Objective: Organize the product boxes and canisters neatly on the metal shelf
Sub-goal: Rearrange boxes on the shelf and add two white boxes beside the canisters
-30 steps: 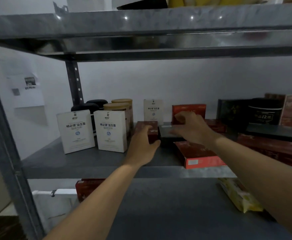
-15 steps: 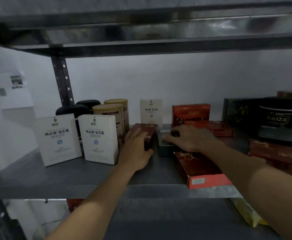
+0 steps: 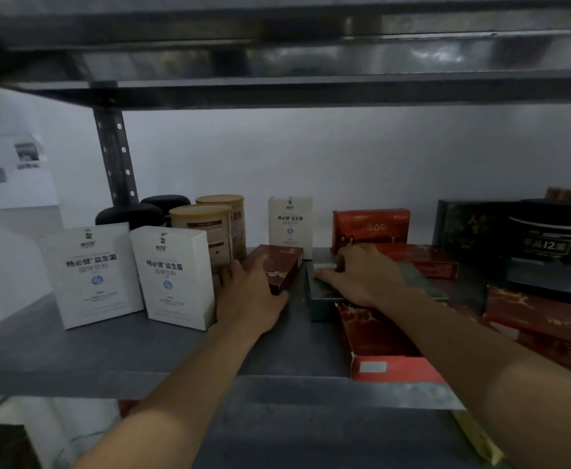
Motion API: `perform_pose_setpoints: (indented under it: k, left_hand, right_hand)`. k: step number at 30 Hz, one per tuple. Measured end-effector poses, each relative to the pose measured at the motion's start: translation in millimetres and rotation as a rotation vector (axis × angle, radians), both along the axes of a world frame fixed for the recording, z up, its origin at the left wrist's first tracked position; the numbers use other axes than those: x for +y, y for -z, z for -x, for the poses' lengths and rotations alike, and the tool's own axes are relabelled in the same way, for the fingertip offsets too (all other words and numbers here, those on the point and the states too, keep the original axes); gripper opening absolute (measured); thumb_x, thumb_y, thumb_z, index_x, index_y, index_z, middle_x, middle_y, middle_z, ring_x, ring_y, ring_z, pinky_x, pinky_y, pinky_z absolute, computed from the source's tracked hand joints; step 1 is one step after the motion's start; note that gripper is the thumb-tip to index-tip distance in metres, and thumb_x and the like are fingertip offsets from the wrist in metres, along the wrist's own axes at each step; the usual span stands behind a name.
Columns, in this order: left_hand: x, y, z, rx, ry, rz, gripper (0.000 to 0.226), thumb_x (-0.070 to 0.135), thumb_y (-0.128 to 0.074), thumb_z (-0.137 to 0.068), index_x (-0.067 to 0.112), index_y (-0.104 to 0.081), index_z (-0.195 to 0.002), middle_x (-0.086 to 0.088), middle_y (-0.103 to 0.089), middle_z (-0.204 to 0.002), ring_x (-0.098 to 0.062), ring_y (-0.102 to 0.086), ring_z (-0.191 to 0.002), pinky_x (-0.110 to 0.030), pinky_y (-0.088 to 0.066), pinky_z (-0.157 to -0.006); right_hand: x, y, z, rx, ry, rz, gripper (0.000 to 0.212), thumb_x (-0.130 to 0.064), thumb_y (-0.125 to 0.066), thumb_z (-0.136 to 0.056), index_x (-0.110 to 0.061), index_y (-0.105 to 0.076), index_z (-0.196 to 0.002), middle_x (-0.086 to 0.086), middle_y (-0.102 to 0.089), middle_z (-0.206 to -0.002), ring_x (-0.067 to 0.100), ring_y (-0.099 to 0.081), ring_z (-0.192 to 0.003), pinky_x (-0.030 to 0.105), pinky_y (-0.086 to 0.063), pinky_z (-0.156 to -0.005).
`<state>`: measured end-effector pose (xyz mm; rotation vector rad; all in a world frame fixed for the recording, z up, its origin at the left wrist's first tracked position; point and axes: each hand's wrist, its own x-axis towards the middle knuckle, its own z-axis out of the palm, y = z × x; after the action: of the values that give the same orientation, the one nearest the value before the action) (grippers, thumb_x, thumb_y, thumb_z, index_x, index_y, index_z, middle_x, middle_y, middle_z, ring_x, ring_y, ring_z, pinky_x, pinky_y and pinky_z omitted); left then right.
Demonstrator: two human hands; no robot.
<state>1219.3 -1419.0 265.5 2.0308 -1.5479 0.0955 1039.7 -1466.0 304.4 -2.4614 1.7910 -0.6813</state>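
Reaches both bare forearms in over the front edge of the metal shelf [image 3: 74, 350], palms down. Wraps the left grip [image 3: 250, 296] narrowly round the near end of the flat dark red box [image 3: 284, 264], with fingers down its left side by the gold canisters [image 3: 203, 228] and thumb at its near right corner. Lays the right grip [image 3: 362, 275] wide and flat on the lid of the dark grey-green box [image 3: 323, 301], with straight fingers reaching the white label at its far left corner; clasps nothing, only presses. Against a second ago, has lowered the right grip from just above that lid onto it and kept the left on the same red box; against half a second ago, shows hardly any shift. Finds the red box lying flat, running from the left palm toward the small white box [image 3: 290, 221] at the rear. Finds the grey-green box directly beneath the right palm, just beside the red one without touching it, and abutting a brighter red box [image 3: 379, 336] that reaches the shelf's front edge.
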Motion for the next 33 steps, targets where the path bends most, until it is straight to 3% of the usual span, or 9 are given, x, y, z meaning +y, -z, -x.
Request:
perform_pose_setpoints:
  k: [8,15,18,24,28,30,33]
  left_hand:
    - [0.6,3.9,2.6,0.050,0.002,0.063,0.082,0.051,-0.072,-0.076,0.024,-0.032,-0.142,-0.010,-0.036,-0.140,-0.029,-0.037,-0.129,-0.046,-0.038,-0.107]
    - [10.5,-2.6,5.6,0.016,0.068,0.234,0.086,0.035,-0.076,-0.078,0.026,-0.025,-0.147,-0.008,-0.032,-0.144,-0.028,-0.029,-0.134,-0.040,-0.028,-0.111]
    - [13.5,-2.3,6.4,-0.025,0.107,0.339,0.089,0.032,-0.078,-0.076,0.024,-0.026,-0.147,-0.009,-0.031,-0.144,-0.027,-0.025,-0.135,-0.040,-0.026,-0.111]
    - [10.6,-6.7,3.6,-0.007,0.280,0.533,0.090,0.031,-0.083,-0.072,0.020,-0.033,-0.146,-0.006,-0.038,-0.138,-0.019,-0.032,-0.130,-0.034,-0.034,-0.105]
    - [7.6,-15.4,6.9,0.056,0.474,0.576,0.085,0.028,-0.084,-0.071,0.021,-0.039,-0.142,0.003,-0.041,-0.132,-0.004,-0.038,-0.121,-0.006,-0.028,-0.099]
    - [6.8,-20.7,13.7,0.116,0.580,0.562,0.081,0.030,-0.084,-0.071,0.029,-0.040,-0.139,0.009,-0.042,-0.128,0.002,-0.040,-0.119,-0.002,-0.028,-0.097]
    - [2.2,-28.6,28.8,0.179,0.650,0.514,0.080,0.032,-0.085,-0.071,0.034,-0.038,-0.136,0.011,-0.042,-0.128,0.008,-0.041,-0.118,0.001,-0.031,-0.093]
  right_hand:
    - [-4.8,5.8,5.4,-0.090,-0.020,0.016,0.048,-0.059,-0.057,-0.087,-0.017,-0.064,-0.109,0.006,-0.064,-0.110,0.025,-0.060,-0.100,0.038,-0.051,-0.086]
    - [-10.2,7.7,8.7,-0.246,-0.041,-0.017,0.042,-0.055,-0.062,-0.085,-0.016,-0.067,-0.101,0.004,-0.068,-0.099,0.021,-0.063,-0.091,0.041,-0.054,-0.085]
    - [-11.5,7.9,10.1,-0.362,-0.050,-0.045,0.047,-0.052,-0.064,-0.086,-0.013,-0.065,-0.113,0.006,-0.068,-0.110,0.023,-0.063,-0.100,0.042,-0.052,-0.091]
    - [-8.1,-1.9,14.3,-0.794,-0.047,-0.075,0.056,-0.046,-0.067,-0.089,-0.009,-0.056,-0.129,0.008,-0.064,-0.120,0.025,-0.060,-0.110,0.034,-0.050,-0.090]
    - [-6.9,-9.2,18.6,-1.225,-0.125,-0.247,0.088,-0.051,-0.077,-0.078,-0.022,-0.034,-0.148,0.003,-0.059,-0.128,0.026,-0.059,-0.115,0.045,-0.051,-0.098]
    - [-7.9,-12.3,23.5,-1.394,-0.179,-0.370,0.079,-0.042,-0.082,-0.076,-0.027,-0.037,-0.139,0.003,-0.061,-0.122,0.027,-0.063,-0.109,0.046,-0.057,-0.087]
    - [-9.8,-18.3,34.6,-1.498,-0.194,-0.369,0.062,-0.016,-0.082,-0.079,-0.022,-0.045,-0.128,0.006,-0.063,-0.114,0.027,-0.066,-0.101,0.040,-0.061,-0.070]
